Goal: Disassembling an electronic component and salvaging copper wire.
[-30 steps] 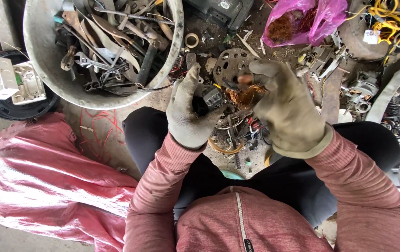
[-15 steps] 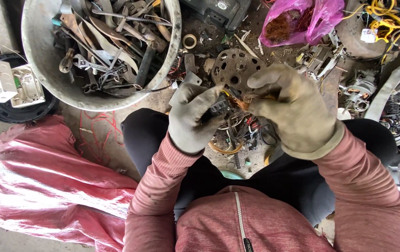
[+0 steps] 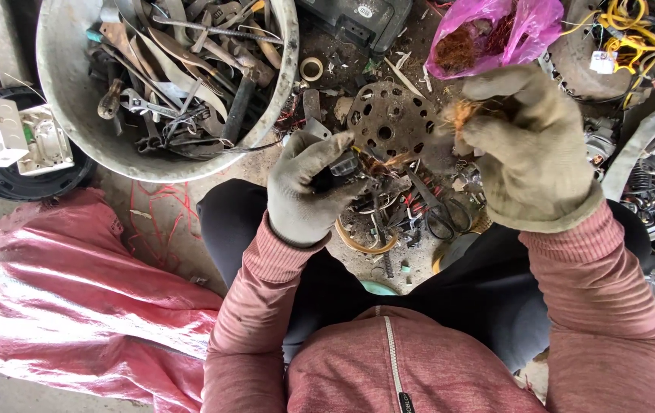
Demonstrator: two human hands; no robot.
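My left hand point(image 3: 304, 187), in a grey work glove, grips a small dark motor part point(image 3: 343, 167) with copper wire sticking out of its end. My right hand point(image 3: 522, 145), also gloved, is raised to the right of it and pinches a tuft of copper wire point(image 3: 461, 115). The two hands are apart, with frayed strands between them. Below them lies a round perforated metal disc point(image 3: 389, 122) on the ground. A pink plastic bag point(image 3: 488, 30) holding copper wire lies just beyond my right hand.
A large grey tub point(image 3: 60, 99) of spanners and scrap metal stands at the upper left. White plastic boxes point(image 3: 18, 134) rest in a black round tray. A pink sack point(image 3: 75, 298) lies at the left. Scrap parts and yellow wires point(image 3: 633, 30) crowd the right side.
My right hand has pulled away to the upper right with a tuft of copper wire, drawing it out of the part that my left hand keeps holding.
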